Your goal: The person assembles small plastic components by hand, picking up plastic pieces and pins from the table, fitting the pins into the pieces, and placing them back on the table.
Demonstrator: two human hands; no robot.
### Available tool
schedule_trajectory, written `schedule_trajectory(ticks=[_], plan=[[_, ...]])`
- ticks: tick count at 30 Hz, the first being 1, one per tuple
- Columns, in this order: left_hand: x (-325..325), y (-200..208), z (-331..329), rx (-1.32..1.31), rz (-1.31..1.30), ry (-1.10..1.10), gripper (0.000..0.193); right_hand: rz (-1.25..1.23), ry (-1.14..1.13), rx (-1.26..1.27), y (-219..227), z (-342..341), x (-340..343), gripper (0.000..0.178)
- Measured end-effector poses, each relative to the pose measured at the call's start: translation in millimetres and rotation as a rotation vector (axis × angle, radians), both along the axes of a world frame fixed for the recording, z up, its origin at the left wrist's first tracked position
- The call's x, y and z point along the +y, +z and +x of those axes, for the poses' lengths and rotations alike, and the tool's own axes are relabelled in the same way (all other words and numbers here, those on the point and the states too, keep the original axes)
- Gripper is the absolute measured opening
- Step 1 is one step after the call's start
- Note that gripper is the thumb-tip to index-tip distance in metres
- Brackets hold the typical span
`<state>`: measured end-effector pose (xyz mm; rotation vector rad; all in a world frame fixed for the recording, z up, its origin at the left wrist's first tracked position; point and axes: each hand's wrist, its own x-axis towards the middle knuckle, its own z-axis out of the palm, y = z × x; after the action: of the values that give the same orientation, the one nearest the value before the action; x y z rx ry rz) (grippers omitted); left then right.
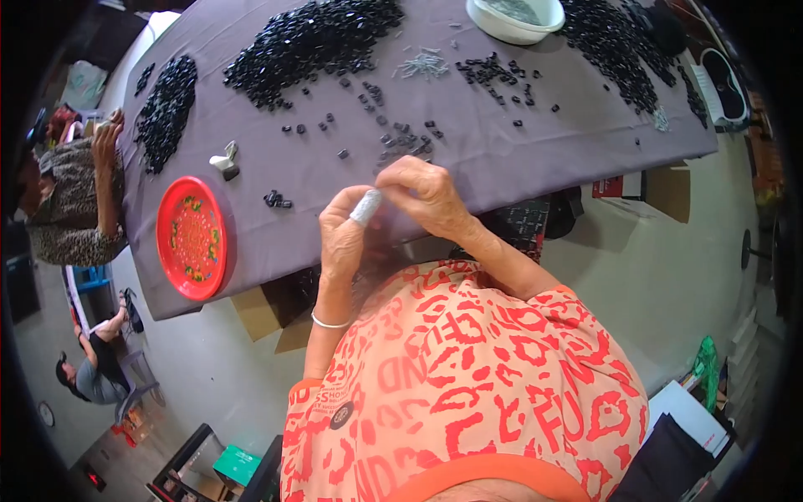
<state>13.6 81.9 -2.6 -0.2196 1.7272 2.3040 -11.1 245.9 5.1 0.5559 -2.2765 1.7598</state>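
My left hand (341,238) and my right hand (428,199) meet at the table's near edge, fingertips pinched close together. Silvery-white tape wraps one left finger (365,207), and a pale bangle circles the left wrist. Whatever sits between the fingertips is too small or hidden to name. Just beyond them, small dark block-like parts (405,144) lie scattered on the grey cloth (468,167). Farther off is a little heap of thin grey pins (424,64), with another loose group of black parts (493,74) to its right.
Large black heaps (305,50) cover the far side, with more to the left (166,113) and right (611,54). A white bowl (517,35) stands at the back. A red floral tray (166,238) lies at left. Another person (79,197) sits at the left edge.
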Motion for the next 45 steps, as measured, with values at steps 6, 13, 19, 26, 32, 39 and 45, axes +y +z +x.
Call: schedule_trajectory(ticks=[6,13,19,26,32,39,45], plan=[[-8.1,-5.0,-3.4,-0.027,0.354,0.010,0.016,-0.086,-0.020,0.005,3.1,4.6,-11.7,0.013],[-9.7,-4.8,-5.7,-0.048,0.438,-0.017,0.014,-0.052,0.014,0.190,1.2,0.4,-8.2,0.013],[-7.0,3.9,-4.6,-0.037,0.411,0.035,0.016,-0.106,0.005,0.141,4.2,1.5,-9.1,0.013],[-11.6,4.6,-6.7,0.013,0.137,0.062,0.013,0.076,-0.040,0.191,2.2,-22.3,11.7,0.013],[-14.0,-3.2,-6.9,0.106,-0.097,0.150,0.014,0.491,-0.477,0.263,-16.4,-101.5,54.7,0.010],[-1.0,-5.6,-4.4,0.114,-0.223,0.188,0.012,0.859,-0.620,0.214,-24.7,-128.6,50.6,0.013],[-2.8,-5.8,-4.0,0.105,-0.295,0.171,0.011,0.904,-0.592,0.331,-29.3,-116.0,58.8,0.012]])
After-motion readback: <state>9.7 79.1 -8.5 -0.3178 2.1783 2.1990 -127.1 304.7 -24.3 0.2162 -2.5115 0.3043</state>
